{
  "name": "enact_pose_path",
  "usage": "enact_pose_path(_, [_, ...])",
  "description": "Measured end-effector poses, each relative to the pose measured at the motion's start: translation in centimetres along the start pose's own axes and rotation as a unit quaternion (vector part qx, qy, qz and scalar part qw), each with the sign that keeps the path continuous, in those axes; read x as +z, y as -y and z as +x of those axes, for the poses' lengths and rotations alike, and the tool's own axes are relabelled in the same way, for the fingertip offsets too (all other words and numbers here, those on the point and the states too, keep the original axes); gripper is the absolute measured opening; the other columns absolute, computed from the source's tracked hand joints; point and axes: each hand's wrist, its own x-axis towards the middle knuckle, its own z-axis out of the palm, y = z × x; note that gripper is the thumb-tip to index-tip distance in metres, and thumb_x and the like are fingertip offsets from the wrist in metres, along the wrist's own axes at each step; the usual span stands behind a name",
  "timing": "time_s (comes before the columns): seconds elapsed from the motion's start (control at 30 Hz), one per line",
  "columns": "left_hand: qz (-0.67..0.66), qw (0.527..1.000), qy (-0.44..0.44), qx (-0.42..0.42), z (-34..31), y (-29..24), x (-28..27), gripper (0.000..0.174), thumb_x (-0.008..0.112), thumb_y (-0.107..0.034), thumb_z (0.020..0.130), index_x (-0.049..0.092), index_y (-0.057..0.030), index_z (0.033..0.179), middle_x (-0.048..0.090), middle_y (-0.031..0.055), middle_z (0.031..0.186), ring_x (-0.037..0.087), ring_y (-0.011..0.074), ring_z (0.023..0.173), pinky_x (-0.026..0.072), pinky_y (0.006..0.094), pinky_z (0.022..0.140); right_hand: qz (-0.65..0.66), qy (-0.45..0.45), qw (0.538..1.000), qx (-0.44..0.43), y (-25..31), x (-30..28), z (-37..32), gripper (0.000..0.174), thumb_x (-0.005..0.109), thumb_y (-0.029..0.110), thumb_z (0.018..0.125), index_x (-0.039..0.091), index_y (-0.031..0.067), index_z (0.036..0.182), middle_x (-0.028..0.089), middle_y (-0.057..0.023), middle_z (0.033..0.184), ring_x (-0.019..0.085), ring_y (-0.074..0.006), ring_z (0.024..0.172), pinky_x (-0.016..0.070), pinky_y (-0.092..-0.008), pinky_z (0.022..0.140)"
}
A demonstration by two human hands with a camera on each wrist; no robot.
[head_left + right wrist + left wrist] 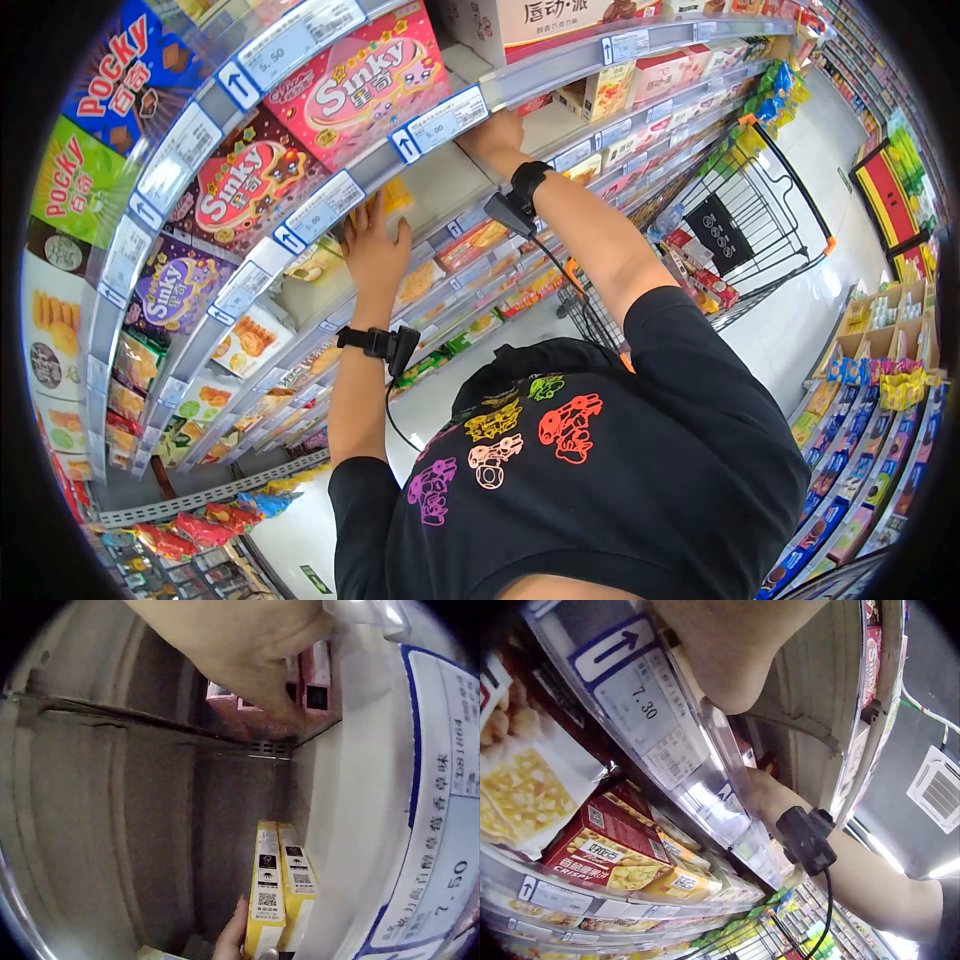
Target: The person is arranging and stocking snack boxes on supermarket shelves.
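Observation:
My left hand (pixel 375 250) reaches up to a shelf with its fingers extended beside a yellow box (pixel 396 196). In the right wrist view its fingers (pixel 231 934) touch the side of one of two upright yellow boxes (pixel 267 889). My right hand (pixel 495 136) is inside the same shelf, farther right. Seen from the right wrist, this hand (pixel 244 649) lies over a group of pink-red boxes (pixel 319 682), one finger resting against them; its other fingertips are hidden. Only the heel of my left hand (pixel 731 664) shows in the left wrist view.
Price labels (pixel 437 125) line the shelf edge. Pink Sinky boxes (pixel 365 85) and Pocky boxes (pixel 125 75) stand on the left. Lower shelves hold CRISPY boxes (pixel 607 851) and other packs. A shopping cart (pixel 775 205) with goods stands in the aisle at right. Cables hang from both wrist cameras.

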Motion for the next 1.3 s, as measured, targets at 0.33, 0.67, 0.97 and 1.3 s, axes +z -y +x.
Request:
enact_pose_path(0.33, [-0.007,1.000,-0.004,-0.014,-0.2,0.0,0.1,0.062,0.053,-0.037,0.082,0.035,-0.0264,0.141,0.034,0.0084,0.145,0.040,0.0409,0.124,0.0328,0.0511,0.102,-0.081,0.021,0.994,-0.064,-0.1,-0.1,-0.2,0.092,0.080,0.049,0.057,0.043,-0.0007,0.125,0.046,-0.0214,0.124,0.051,-0.0317,0.111,0.0474,-0.0380,0.091])
enact_pose_path(0.67, [0.000,1.000,-0.002,-0.021,-0.2,0.2,0.5,0.060,0.052,-0.036,0.082,0.037,-0.0259,0.140,0.035,0.0075,0.145,0.036,0.0398,0.128,0.0341,0.0499,0.103,-0.060,0.059,0.996,-0.043,0.1,-0.3,0.2,0.082,0.082,0.046,0.055,0.051,0.0041,0.119,0.058,-0.0159,0.112,0.054,-0.0286,0.108,0.0481,-0.0351,0.090])
enact_pose_path(0.97, [-0.014,0.999,-0.031,-0.011,-0.4,0.1,0.6,0.059,0.052,-0.037,0.083,0.039,-0.0252,0.139,0.038,0.0084,0.143,0.038,0.0422,0.125,0.0357,0.0502,0.101,-0.015,0.136,0.988,-0.078,1.0,1.5,-1.5,0.096,0.080,0.050,0.053,0.043,0.0049,0.129,0.053,-0.0165,0.120,0.052,-0.0293,0.112,0.0476,-0.0334,0.091])
enact_pose_path(1.3, [-0.014,1.000,-0.018,-0.017,-0.4,0.0,0.5,0.060,0.051,-0.036,0.083,0.037,-0.0261,0.140,0.035,0.0099,0.145,0.039,0.0436,0.125,0.0345,0.0484,0.103,-0.084,0.113,0.977,-0.160,4.6,1.2,-5.4,0.100,0.080,0.053,0.051,0.044,-0.0045,0.125,0.053,-0.0163,0.118,0.049,-0.0306,0.107,0.0430,-0.0349,0.092])
